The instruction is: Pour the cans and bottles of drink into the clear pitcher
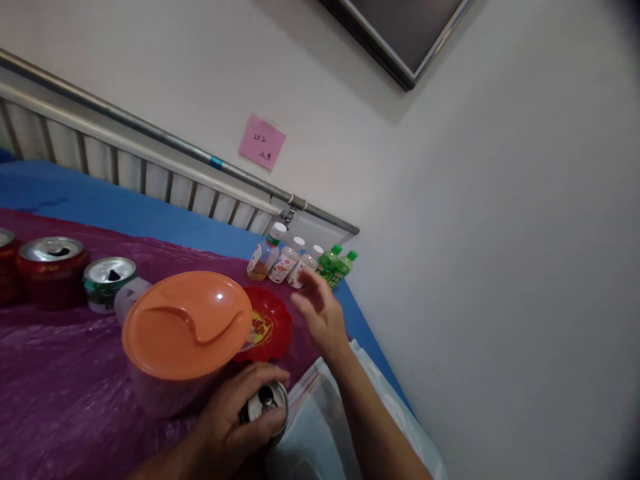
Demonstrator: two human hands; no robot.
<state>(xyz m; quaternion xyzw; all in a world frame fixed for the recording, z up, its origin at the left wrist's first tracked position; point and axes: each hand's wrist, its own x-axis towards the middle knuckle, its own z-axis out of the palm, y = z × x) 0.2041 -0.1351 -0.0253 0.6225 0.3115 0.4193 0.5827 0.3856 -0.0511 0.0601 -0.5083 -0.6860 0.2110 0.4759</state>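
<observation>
At far left, a white radiator [130, 175] runs along the wall beneath a grey pipe [165, 140] with a band of blue tape. In front of it, a blue tabletop [100, 193] is mostly covered by purple plastic sheeting [60, 387]. Two red drink cans [53, 273], one cut off by the view's edge, stand there beside a green can [106, 293]; the fully visible red can and the green one have opened tops. Next comes a translucent pitcher [165, 397] with an orange lid [187, 320]. A pink note [263, 142] hangs above the pipe. In front, the left hand [233, 420] clasps an opened can [274, 399], upper end showing, just beside the pitcher. Behind that can lies a scalloped red dish [277, 323] with a yellow print. Three white-capped bottles [284, 263] and two green bottles [330, 261] stand in a row behind it. The right hand [324, 320], well apart from the left, is raised near them with thumb and fingers parted. Below its forearm spreads a pale plastic bag [320, 433].
</observation>
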